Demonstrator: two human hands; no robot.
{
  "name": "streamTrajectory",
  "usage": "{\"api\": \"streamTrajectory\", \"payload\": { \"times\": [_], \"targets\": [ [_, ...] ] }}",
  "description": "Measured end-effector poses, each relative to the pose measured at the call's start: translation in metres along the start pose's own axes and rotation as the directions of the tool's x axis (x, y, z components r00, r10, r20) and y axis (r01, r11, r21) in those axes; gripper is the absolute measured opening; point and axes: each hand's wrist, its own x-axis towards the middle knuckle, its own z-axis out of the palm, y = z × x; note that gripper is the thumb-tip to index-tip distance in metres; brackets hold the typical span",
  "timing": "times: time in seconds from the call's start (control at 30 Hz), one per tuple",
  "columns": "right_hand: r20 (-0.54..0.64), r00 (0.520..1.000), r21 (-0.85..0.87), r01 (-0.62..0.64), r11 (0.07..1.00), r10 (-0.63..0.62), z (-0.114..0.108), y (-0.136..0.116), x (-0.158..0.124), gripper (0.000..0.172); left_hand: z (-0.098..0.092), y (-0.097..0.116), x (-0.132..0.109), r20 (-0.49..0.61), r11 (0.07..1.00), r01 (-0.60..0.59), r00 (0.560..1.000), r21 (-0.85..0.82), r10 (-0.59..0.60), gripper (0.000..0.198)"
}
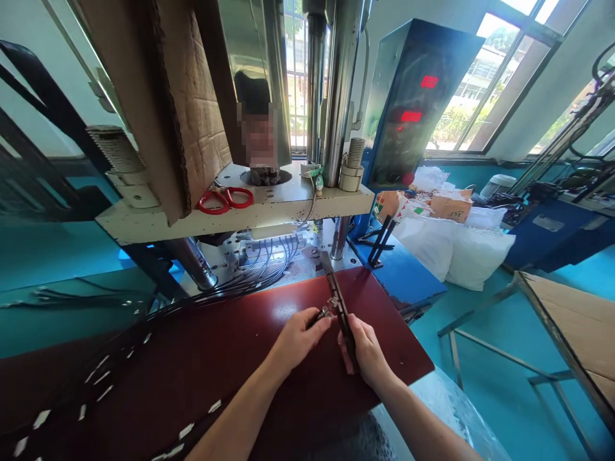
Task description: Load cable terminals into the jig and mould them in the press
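My right hand (368, 349) is closed around the lower part of a long dark slotted bar (340, 304), which it holds tilted above the red-brown tabletop (230, 346). Just left of the bar, my left hand (300, 336) pinches a small dark piece with a metallic end (324, 314); its exact kind is too small to make out. That piece is close to the bar's side, and I cannot tell whether they touch. Several black cables with white ends (103, 378) lie on the left of the tabletop.
Behind the tabletop stands a press with a cream plate (283, 211) and steel columns. Red-handled scissors (225, 200) rest on the plate beside cardboard (202, 121). A blue control box (408, 137) is at right, above white bags (475, 253). A cardboard-topped table (576, 314) stands far right.
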Motion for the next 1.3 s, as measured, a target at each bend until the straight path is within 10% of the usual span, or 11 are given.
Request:
{"api": "streamTrajectory", "payload": {
  "times": [0.8, 1.07, 1.3],
  "targets": [
    [0.098, 0.994, -0.074, 0.063, 0.995, -0.056, 0.001, -0.002, 0.0, 0.036, 0.011, -0.006, 0.007, 0.15, 0.996, -0.016, 0.988, -0.088, 0.03, 0.019],
    [0.056, 0.998, 0.028, 0.024, 0.999, -0.026, -0.001, -0.001, -0.002, 0.043, -0.021, 0.0, 0.005, -0.085, 0.995, -0.045, 0.995, 0.087, 0.053, 0.024],
    [0.082, 0.997, 0.017, -0.011, 1.0, 0.009, -0.001, 0.0, -0.004, 0.048, -0.023, 0.001, -0.007, 0.131, 0.98, 0.014, 0.991, 0.198, -0.04, 0.01]
  ]
}}
